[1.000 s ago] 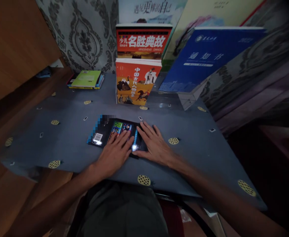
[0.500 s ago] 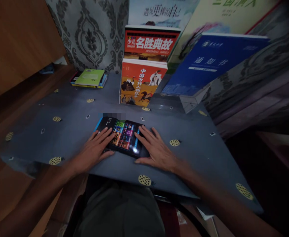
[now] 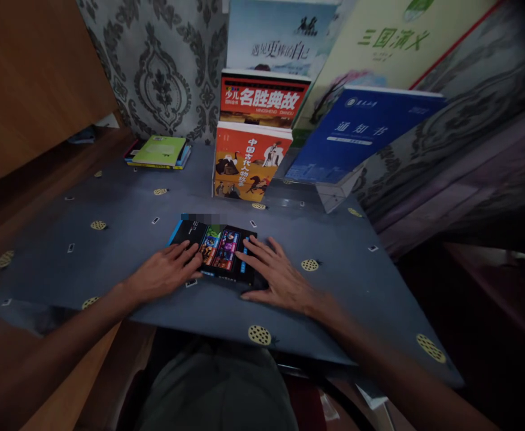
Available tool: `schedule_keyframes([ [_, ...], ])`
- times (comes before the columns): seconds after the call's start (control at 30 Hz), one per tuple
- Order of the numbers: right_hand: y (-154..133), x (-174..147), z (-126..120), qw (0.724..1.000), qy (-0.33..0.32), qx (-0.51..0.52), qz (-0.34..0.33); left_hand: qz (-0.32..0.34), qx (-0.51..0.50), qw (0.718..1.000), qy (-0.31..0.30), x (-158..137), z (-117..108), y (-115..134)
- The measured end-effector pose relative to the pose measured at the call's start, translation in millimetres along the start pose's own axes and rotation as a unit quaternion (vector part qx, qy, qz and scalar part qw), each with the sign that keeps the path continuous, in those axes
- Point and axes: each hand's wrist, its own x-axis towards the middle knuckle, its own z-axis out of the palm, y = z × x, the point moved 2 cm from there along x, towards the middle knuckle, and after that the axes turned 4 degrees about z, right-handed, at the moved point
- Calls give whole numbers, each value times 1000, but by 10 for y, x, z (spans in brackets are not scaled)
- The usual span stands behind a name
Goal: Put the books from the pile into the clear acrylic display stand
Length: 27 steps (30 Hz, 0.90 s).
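Note:
A black book with a blue left edge and rows of small coloured pictures on its cover lies on the table in front of me. Its near edge shows as a thin side. My left hand is closed at the book's near left corner, fingers on the cover, thumb mostly hidden. My right hand lies across the book's right end with fingers spread and stretched out. Its thumb points left, apart from the fingers, below the book's near edge.
The table has a grey pineapple-print cover. Behind stand an orange book, a red book, a light blue book, a large pale book and a blue folder on a clear stand. Stacked books lie back left.
My left hand's fingers have drawn in, and its thumb has slipped mostly out of sight at the book's near corner. The right hand stays on the book. The view has tilted up slightly.

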Motion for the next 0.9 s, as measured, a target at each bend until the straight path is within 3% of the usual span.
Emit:
schedule_keyframes([
  [0.17, 169, 106, -7, 991, 46, 123, 13, -30, 0, 997, 71, 155, -97, -101],
  [0.33, 387, 341, -21, 957, 123, 257, 60, -137, -70, 984, 95, 330, -245, -169],
  [0.43, 475, 453, -40, 909, 147, 377, 101, -235, -159, 952, 113, 407, -362, -194],
  [0.53, 505, 485, -65, 828, 171, 513, 150, -326, -246, 901, 147, 477, -496, -219],
  [0.6, 474, 473, -97, 780, 196, 571, 167, -370, -299, 860, 186, 533, -563, -234],
  [0.67, 397, 454, -136, 759, 202, 595, 171, -409, -362, 805, 233, 600, -568, -238],
  [0.73, 292, 439, -168, 759, 177, 604, 168, -445, -456, 717, 282, 672, -489, -209],
  [0.83, 163, 420, -192, 752, 145, 622, 166, -483, -594, 556, 324, 744, -269, -87],
  [0.9, 129, 411, -190, 738, 133, 641, 162, -510, -635, 486, 317, 721, -133, 15],
])
